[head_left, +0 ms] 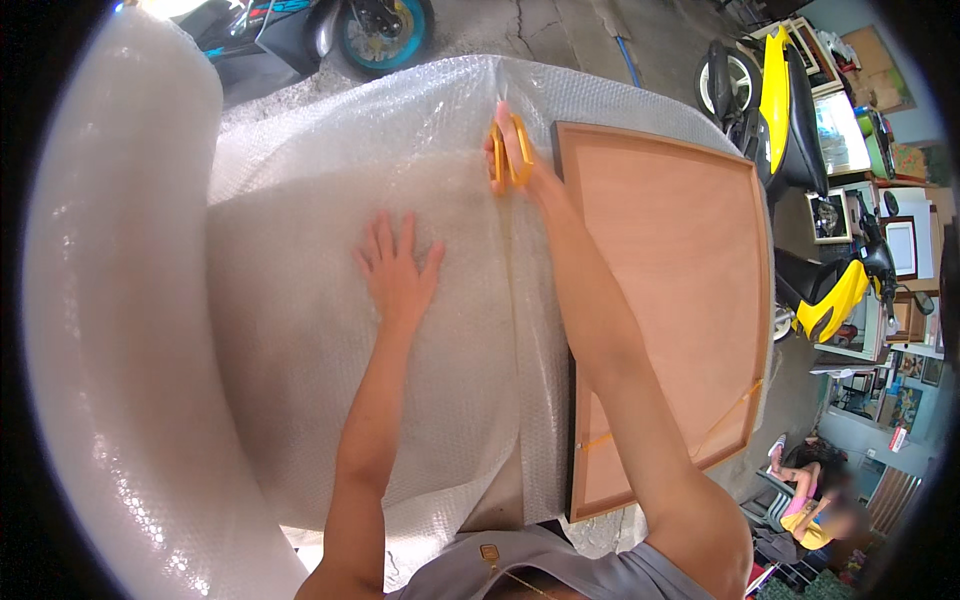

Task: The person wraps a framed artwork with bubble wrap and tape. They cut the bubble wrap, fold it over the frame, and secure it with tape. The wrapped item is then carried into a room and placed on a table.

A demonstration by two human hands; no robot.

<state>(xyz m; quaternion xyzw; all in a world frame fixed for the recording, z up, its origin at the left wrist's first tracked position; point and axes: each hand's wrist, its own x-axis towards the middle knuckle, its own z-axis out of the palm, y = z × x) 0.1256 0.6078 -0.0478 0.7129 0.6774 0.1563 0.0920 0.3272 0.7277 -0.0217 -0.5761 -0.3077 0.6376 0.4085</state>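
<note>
My right hand [515, 150] is closed round the yellow handles of a pair of scissors [524, 160] near the far edge of the bubble wrap. The blades are mostly hidden by the hand and the wrap. A long slit runs from the scissors back toward me through the bubble wrap [300, 310]. My left hand [400, 270] lies flat on the sheet left of the slit, fingers spread. Right of the slit, a large framed panel [670, 250] with a brown backing and a yellow cord lies on the wrap, partly under my right forearm.
A thick roll of bubble wrap [120, 300] stands along the left side. Beyond the far edge is a motorcycle wheel with a teal rim [385, 35]. To the right are yellow motorbikes [780, 110], stacked frames [905, 245] and a seated person [810, 515].
</note>
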